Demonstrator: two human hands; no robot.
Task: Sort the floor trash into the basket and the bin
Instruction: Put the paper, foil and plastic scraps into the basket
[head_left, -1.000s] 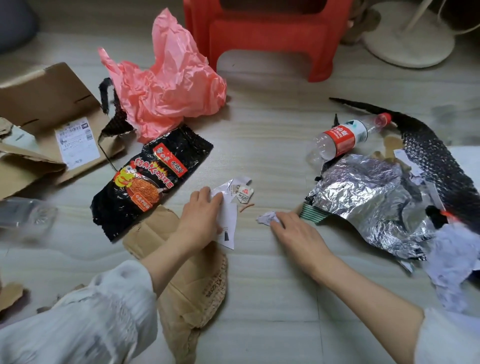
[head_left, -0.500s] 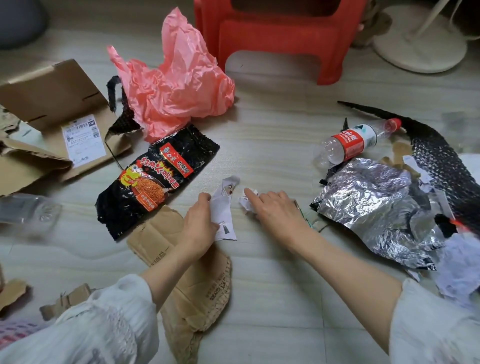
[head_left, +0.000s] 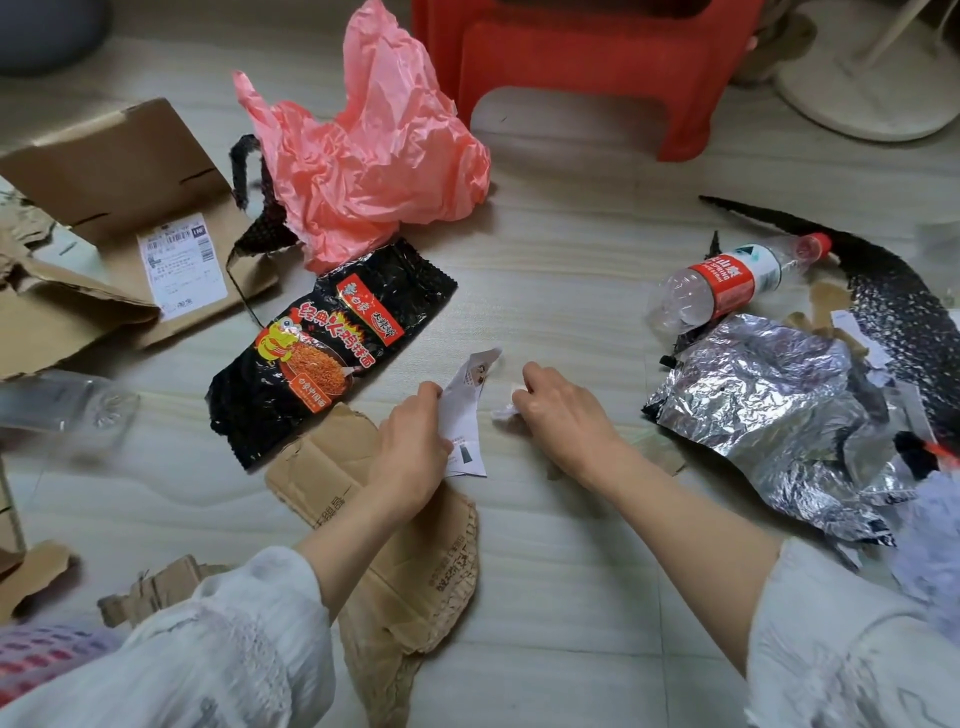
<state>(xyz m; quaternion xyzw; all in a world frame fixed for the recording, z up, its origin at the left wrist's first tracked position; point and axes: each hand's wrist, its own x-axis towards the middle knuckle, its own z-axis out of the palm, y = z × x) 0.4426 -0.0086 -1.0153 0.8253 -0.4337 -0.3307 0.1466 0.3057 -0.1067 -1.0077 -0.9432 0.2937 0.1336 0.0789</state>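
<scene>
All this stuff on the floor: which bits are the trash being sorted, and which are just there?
Being sorted: paper scrap in left hand; crumpled bit in right hand; noodle wrapper; pink bag; plastic bottle; foil; torn cardboard.
Just there: red stool; white fan base.

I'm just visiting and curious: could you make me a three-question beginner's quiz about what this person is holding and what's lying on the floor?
1. True or false: the left hand holds a white paper slip.
2. What does the right hand pinch? A) bottle cap B) small crumpled white scrap C) foil
3. Fill in: the plastic bottle lies on its side just above the crumpled ____ wrapper.

Key: 1 true; 2 B; 3 silver foil.
</scene>
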